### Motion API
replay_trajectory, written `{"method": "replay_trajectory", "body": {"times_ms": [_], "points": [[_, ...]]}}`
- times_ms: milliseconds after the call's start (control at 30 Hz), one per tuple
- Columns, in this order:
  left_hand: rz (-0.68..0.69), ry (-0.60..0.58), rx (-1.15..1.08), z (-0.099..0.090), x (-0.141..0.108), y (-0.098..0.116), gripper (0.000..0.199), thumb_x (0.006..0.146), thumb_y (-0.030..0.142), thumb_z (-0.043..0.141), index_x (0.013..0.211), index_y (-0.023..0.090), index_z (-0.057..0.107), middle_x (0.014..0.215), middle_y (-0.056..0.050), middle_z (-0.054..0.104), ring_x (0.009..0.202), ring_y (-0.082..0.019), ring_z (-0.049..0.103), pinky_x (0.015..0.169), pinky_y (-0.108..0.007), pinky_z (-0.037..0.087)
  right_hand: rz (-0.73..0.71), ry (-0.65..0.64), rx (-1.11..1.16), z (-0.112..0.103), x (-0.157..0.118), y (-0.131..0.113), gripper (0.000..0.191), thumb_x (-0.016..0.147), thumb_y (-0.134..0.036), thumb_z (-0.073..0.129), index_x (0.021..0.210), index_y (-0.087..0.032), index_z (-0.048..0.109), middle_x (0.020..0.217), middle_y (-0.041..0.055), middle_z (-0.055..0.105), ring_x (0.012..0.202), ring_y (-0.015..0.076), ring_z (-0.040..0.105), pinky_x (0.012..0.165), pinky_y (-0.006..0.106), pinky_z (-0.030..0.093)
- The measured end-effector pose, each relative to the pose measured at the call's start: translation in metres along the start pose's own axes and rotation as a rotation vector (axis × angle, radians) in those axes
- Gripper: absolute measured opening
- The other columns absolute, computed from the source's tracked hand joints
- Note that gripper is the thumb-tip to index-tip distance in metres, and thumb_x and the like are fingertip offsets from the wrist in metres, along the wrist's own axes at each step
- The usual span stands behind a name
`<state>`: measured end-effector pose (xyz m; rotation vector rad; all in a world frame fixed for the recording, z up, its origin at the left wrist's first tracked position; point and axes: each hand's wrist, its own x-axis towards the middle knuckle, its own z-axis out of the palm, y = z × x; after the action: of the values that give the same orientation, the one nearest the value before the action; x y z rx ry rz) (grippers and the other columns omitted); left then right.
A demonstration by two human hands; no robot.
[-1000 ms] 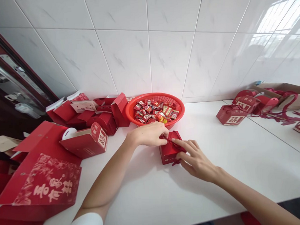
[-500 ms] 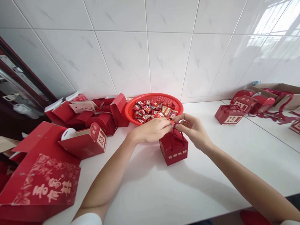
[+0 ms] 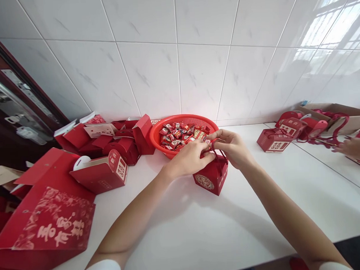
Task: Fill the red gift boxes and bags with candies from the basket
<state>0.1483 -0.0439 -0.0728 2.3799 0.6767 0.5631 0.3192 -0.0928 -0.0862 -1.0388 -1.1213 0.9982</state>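
Red ribbon (image 3: 218, 162) pinched above small box (image 3: 210, 178)

The small box is seen just right of and below the frame's centre, its ribbon held between the fingertips of the right hand (image 3: 234, 149). The left hand (image 3: 189, 156) is curled at the box top; whether anything is gripped by it cannot be told. Wrapped sweets (image 3: 175, 136) are held in the red basket (image 3: 154, 140) just behind. At the right edge, another person's hand (image 3: 356, 148) is partly shown.
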Motion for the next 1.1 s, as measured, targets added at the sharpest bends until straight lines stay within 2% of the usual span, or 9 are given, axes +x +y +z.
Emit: {"method": "replay_trajectory", "body": {"times_ms": [67,133,267,467,633,733,800,967,1100], "points": [[-0.013,0.078,-0.022,0.006,0.002,0.000,0.027,0.093,0.037,0.055,0.071,0.021,0.055,0.076,-0.001,0.061,0.073,-0.019,0.057,0.062,-0.030,0.039,-0.006,0.001,0.019,0.000,0.006,-0.001,0.018,0.058,-0.017,0.075,0.075,-0.019,0.069,0.078,0.0004,0.068,0.073,0.0163,0.063,0.071,0.032,0.050],[-0.034,0.095,-0.101,0.008,0.002,-0.001,0.032,0.092,0.041,0.058,0.068,0.020,0.056,0.068,0.000,0.061,0.066,-0.017,0.056,0.058,-0.030,0.038,-0.007,-0.003,0.043,0.002,0.010,-0.001,0.018,0.058,-0.017,0.075,0.075,-0.019,0.068,0.080,0.0007,0.068,0.073,0.0151,0.061,0.070,0.031,0.049],[-0.058,0.108,-0.264,0.010,0.003,-0.002,0.038,0.090,0.048,0.063,0.066,0.019,0.064,0.067,-0.002,0.066,0.063,-0.017,0.057,0.054,-0.029,0.039,0.018,-0.009,0.077,0.007,0.013,0.001,0.019,0.058,-0.017,0.073,0.076,-0.020,0.068,0.090,0.0014,0.069,0.068,0.0124,0.057,0.062,0.029,0.046],[-0.134,0.211,-0.423,0.016,0.004,0.000,0.026,0.083,0.037,0.069,0.066,0.018,0.068,0.068,-0.002,0.069,0.064,-0.016,0.060,0.056,-0.028,0.043,0.005,-0.002,0.095,0.010,0.012,-0.001,0.017,0.059,-0.019,0.072,0.075,-0.020,0.068,0.090,0.0023,0.070,0.073,0.0151,0.060,0.068,0.032,0.049],[-0.080,0.376,-0.605,0.011,0.003,0.007,0.017,0.077,0.032,0.071,0.069,0.018,0.068,0.070,0.000,0.066,0.066,-0.014,0.058,0.060,-0.027,0.044,-0.138,0.074,-0.090,0.001,0.011,-0.016,0.019,0.060,-0.021,0.077,0.077,-0.019,0.069,0.080,0.0020,0.070,0.076,0.0171,0.062,0.070,0.032,0.048],[-0.046,0.424,-0.668,0.006,0.002,0.012,0.019,0.076,0.033,0.071,0.065,0.018,0.066,0.064,0.002,0.061,0.062,-0.012,0.052,0.059,-0.026,0.042,-0.227,0.132,-0.270,0.001,0.007,-0.028,0.015,0.064,-0.023,0.077,0.068,-0.020,0.063,0.069,0.0001,0.065,0.067,0.0156,0.058,0.065,0.032,0.045],[-0.049,0.449,-0.706,0.003,0.001,0.014,0.018,0.075,0.034,0.072,0.066,0.018,0.066,0.063,0.003,0.059,0.061,-0.011,0.051,0.059,-0.025,0.042,-0.268,0.147,-0.393,0.004,0.004,-0.033,0.019,0.067,-0.023,0.076,0.061,-0.021,0.058,0.061,-0.0015,0.060,0.061,0.0135,0.052,0.059,0.030,0.041],[-0.072,0.452,-0.714,-0.001,-0.002,0.017,0.018,0.077,0.034,0.070,0.068,0.019,0.066,0.062,0.002,0.062,0.063,-0.013,0.055,0.064,-0.028,0.046,-0.306,0.224,-0.501,0.012,-0.002,-0.038,0.026,0.071,-0.022,0.076,0.061,-0.023,0.052,0.053,-0.0040,0.049,0.052,0.0113,0.040,0.050,0.028,0.030],[-0.072,0.375,-0.711,0.000,-0.003,0.019,0.017,0.081,0.034,0.069,0.076,0.019,0.067,0.064,0.001,0.067,0.066,-0.014,0.062,0.065,-0.028,0.048,-0.307,0.277,-0.535,0.013,-0.004,-0.040,0.029,0.070,-0.020,0.074,0.061,-0.024,0.048,0.051,-0.0052,0.046,0.050,0.0106,0.038,0.048,0.028,0.028]]}}
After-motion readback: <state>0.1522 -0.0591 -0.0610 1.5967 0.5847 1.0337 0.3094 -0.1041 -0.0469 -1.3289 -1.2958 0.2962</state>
